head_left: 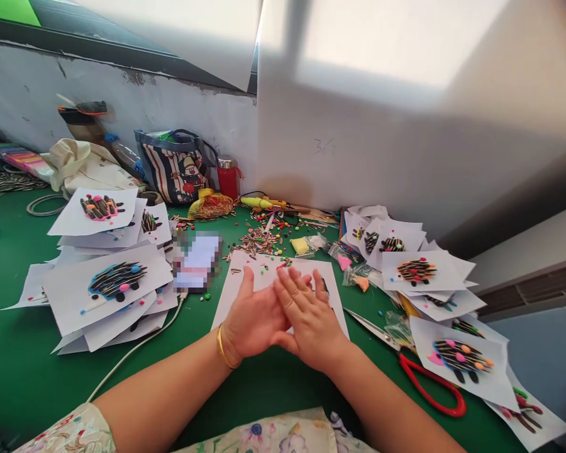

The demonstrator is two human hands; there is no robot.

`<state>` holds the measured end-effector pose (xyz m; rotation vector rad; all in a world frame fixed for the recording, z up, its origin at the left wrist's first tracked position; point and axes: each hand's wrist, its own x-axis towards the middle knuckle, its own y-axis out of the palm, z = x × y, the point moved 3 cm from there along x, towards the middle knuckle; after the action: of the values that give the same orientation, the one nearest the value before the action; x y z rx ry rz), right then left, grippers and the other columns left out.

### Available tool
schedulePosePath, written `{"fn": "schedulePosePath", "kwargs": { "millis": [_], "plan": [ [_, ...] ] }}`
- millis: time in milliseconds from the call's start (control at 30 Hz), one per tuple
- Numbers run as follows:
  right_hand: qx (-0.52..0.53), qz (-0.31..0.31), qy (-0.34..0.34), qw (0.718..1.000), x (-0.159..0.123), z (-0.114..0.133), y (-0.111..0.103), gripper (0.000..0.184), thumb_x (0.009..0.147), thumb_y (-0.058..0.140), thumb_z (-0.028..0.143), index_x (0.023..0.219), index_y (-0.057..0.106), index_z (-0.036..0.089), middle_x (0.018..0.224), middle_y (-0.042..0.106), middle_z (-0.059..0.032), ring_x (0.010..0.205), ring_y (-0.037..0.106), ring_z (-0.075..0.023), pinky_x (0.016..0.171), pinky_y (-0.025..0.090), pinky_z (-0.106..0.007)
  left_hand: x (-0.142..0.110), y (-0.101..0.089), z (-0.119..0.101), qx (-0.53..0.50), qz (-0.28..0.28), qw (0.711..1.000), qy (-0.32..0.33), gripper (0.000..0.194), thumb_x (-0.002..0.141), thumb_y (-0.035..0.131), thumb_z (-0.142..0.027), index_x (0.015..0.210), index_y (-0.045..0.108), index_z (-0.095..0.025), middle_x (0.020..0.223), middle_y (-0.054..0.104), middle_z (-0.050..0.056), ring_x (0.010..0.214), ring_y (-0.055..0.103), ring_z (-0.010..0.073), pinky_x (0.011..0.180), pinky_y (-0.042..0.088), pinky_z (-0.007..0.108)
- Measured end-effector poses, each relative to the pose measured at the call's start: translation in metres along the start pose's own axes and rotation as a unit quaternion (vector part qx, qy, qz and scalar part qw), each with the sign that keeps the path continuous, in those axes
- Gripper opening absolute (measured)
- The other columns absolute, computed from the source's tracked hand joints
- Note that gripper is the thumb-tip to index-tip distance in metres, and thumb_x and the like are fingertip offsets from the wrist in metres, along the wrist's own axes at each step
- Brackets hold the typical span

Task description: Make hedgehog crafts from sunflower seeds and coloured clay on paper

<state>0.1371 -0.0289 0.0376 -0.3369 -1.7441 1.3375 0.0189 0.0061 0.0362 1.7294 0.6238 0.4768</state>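
A white sheet (225, 301) lies flat, its middle and near edge hidden; its far edge is narrower in view, and it is bare from 7 to 9 o'clock. On it, a loose striped seed (236, 271) rests at 10 o'clock, small coloured balls (285, 262), red and green among them, lie scattered around 12 o'clock, and something dark, mostly covered, shows at 3 o'clock. Beyond the sheet, at 11 o'clock, is a loose heap of striped seeds (258, 241). A blocky yellow lump (299, 245) sits at 1 o'clock, a pink lump (344, 262) at 2 and an orange lump (362, 284) at 3, each with clear plastic.
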Motion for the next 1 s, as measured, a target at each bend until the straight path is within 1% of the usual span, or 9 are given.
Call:
{"fn": "schedulePosePath", "kwargs": {
  "millis": [67, 200, 267, 400, 600, 733, 800, 900, 1000],
  "plan": [
    [-0.003, 0.008, 0.010, 1.000, 0.000, -0.005, -0.002, 0.086, 0.093, 0.031, 0.070, 0.153, 0.024, 0.009, 0.157, 0.031, -0.0136, 0.149, 0.021, -0.0305, 0.122, -0.001, -0.059, 0.000, 0.002, -0.010, -0.001, -0.002, 0.999, 0.050, 0.098, 0.086, 0.023, -0.079, 0.154, 0.025, -0.010, 0.156, 0.037, 0.017, 0.147, 0.028, 0.0271, 0.120, 0.019, 0.039],
    [0.020, 0.040, -0.064, 0.997, 0.001, 0.004, -0.001, 0.086, 0.092, 0.030, 0.072, 0.153, 0.026, 0.012, 0.157, 0.032, -0.0101, 0.149, 0.021, -0.0273, 0.124, 0.000, -0.055, 0.000, 0.000, -0.021, -0.018, -0.016, 0.995, 0.099, 0.101, 0.084, 0.020, -0.082, 0.156, 0.019, -0.012, 0.156, 0.037, 0.015, 0.148, 0.027, 0.0247, 0.121, 0.018, 0.041],
    [0.025, 0.033, -0.068, 0.997, 0.002, 0.007, 0.001, 0.086, 0.092, 0.030, 0.072, 0.153, 0.027, 0.012, 0.158, 0.031, -0.0104, 0.150, 0.020, -0.0278, 0.124, 0.001, -0.054, 0.000, -0.003, -0.013, -0.015, -0.014, 0.998, 0.063, 0.100, 0.084, 0.020, -0.081, 0.155, 0.020, -0.011, 0.155, 0.038, 0.015, 0.147, 0.028, 0.0258, 0.121, 0.016, 0.041],
    [0.021, -0.003, -0.016, 1.000, 0.001, -0.001, 0.000, 0.080, 0.095, 0.025, 0.068, 0.152, 0.028, 0.012, 0.156, 0.035, -0.0118, 0.149, 0.022, -0.0292, 0.123, 0.001, -0.057, 0.000, -0.003, 0.003, -0.006, 0.011, 1.000, -0.002, 0.102, 0.083, 0.020, -0.082, 0.154, 0.024, -0.009, 0.156, 0.035, 0.018, 0.147, 0.029, 0.0309, 0.121, 0.015, 0.045],
    [0.039, 0.015, -0.071, 0.997, 0.003, 0.006, 0.004, 0.079, 0.095, 0.024, 0.069, 0.152, 0.030, 0.015, 0.155, 0.037, -0.0090, 0.149, 0.023, -0.0272, 0.124, 0.006, -0.054, 0.000, -0.006, -0.010, -0.029, -0.030, 0.997, 0.068, 0.099, 0.084, 0.023, -0.081, 0.155, 0.020, -0.014, 0.156, 0.037, 0.015, 0.146, 0.030, 0.0249, 0.122, 0.017, 0.041],
    [0.018, 0.007, -0.012, 1.000, 0.003, -0.001, 0.008, 0.084, 0.094, 0.021, 0.070, 0.153, 0.026, 0.011, 0.157, 0.033, -0.0118, 0.149, 0.021, -0.0290, 0.123, 0.001, -0.057, 0.001, -0.006, -0.001, -0.033, 0.005, 0.999, -0.006, 0.097, 0.085, 0.024, -0.080, 0.155, 0.022, -0.012, 0.154, 0.040, 0.016, 0.147, 0.028, 0.0279, 0.119, 0.021, 0.044],
    [0.019, 0.010, 0.004, 1.000, 0.002, -0.006, 0.006, 0.082, 0.095, 0.019, 0.069, 0.152, 0.028, 0.011, 0.156, 0.036, -0.0111, 0.149, 0.022, -0.0286, 0.122, -0.003, -0.058, 0.001, -0.005, -0.003, -0.032, 0.010, 0.999, 0.006, 0.095, 0.087, 0.023, -0.078, 0.154, 0.025, -0.011, 0.153, 0.041, 0.018, 0.147, 0.029, 0.0290, 0.119, 0.023, 0.044],
    [0.038, 0.026, -0.031, 0.998, 0.003, -0.002, 0.002, 0.079, 0.095, 0.018, 0.069, 0.151, 0.032, 0.015, 0.153, 0.042, -0.0086, 0.148, 0.024, -0.0269, 0.123, -0.003, -0.056, 0.001, -0.006, -0.010, -0.035, -0.041, 0.996, 0.072, 0.088, 0.089, 0.025, -0.074, 0.153, 0.026, -0.013, 0.154, 0.041, 0.016, 0.145, 0.034, 0.0261, 0.119, 0.025, 0.040],
    [0.050, 0.041, -0.068, 0.996, 0.004, 0.007, 0.001, 0.082, 0.093, 0.020, 0.072, 0.151, 0.032, 0.015, 0.153, 0.042, -0.0084, 0.148, 0.024, -0.0272, 0.123, 0.000, -0.055, 0.001, -0.008, -0.005, -0.037, -0.068, 0.995, 0.060, 0.090, 0.088, 0.025, -0.076, 0.153, 0.028, -0.014, 0.154, 0.041, 0.015, 0.144, 0.035, 0.0255, 0.120, 0.023, 0.041]
  ]
}}
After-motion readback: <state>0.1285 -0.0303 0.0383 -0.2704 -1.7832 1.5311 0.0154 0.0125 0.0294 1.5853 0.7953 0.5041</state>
